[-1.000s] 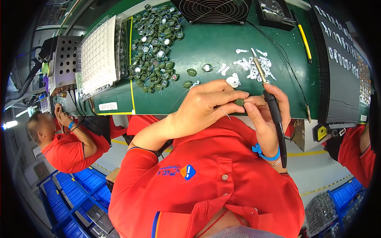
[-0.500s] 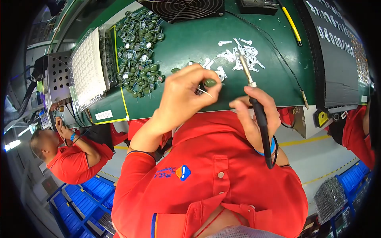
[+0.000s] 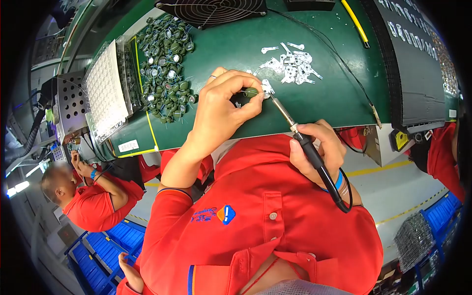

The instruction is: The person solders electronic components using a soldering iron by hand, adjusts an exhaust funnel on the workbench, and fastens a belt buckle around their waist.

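Between the thumb and fingers of my left hand [image 3: 223, 103] is a small round dark-green part [image 3: 251, 92] with a thin wire. My right hand [image 3: 319, 147] grips a soldering iron [image 3: 309, 152] by its black handle. The iron's metal tip points up and left, close beside the left fingertips and a small white piece [image 3: 267, 88]; whether they touch I cannot tell. Just beyond lies a loose pile of flat white pieces [image 3: 296, 66] on the green mat [image 3: 221, 49]. To the left is a big heap of dark-green round parts [image 3: 167, 69] with thin wires.
A black fan [image 3: 211, 11] stands at the back edge. White sheets of a moulded tray [image 3: 105, 83] lie at the left. A yellow tool [image 3: 355, 22] and a thin cable [image 3: 339, 54] are at the right, beside a grey board [image 3: 418, 83]. A co-worker [image 3: 96, 196] sits at the left.
My right hand has moved down and turned the soldering iron so its tip slants left to my left fingers. My left hand has shifted slightly left and up with the green part.
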The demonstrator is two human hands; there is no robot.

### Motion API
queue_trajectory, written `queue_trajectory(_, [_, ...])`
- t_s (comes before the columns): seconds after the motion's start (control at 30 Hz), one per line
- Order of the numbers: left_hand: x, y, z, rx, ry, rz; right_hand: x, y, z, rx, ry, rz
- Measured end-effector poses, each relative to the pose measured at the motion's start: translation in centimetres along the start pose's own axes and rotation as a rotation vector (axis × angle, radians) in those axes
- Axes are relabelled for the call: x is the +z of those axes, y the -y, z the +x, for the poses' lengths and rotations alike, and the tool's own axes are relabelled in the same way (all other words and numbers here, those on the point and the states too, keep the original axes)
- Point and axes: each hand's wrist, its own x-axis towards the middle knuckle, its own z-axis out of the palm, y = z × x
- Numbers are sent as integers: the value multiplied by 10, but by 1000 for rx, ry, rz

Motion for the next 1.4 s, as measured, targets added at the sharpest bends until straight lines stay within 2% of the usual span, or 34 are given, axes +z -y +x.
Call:
queue_trajectory(0.33, [1,1,-1,1,0,8,-1,0,1,-29,35,-39])
queue_trajectory(0.53, [-3,0,0,41,36,60,-6,0,-3,56,31,20])
queue_trajectory(0.67, [-3,-5,1,-27,59,45,-5,1,-2,57,37,33])
queue_trajectory(0.9, [-3,-3,2,70,59,72,-6,2,-1,61,53,28])
queue_trajectory(1.27, [-3,-3,2,50,62,81,-5,0,0,40,54,18])
queue_trajectory(1.4, [-2,-4,1,29,66,74,-7,3,-3,130,-5,106])
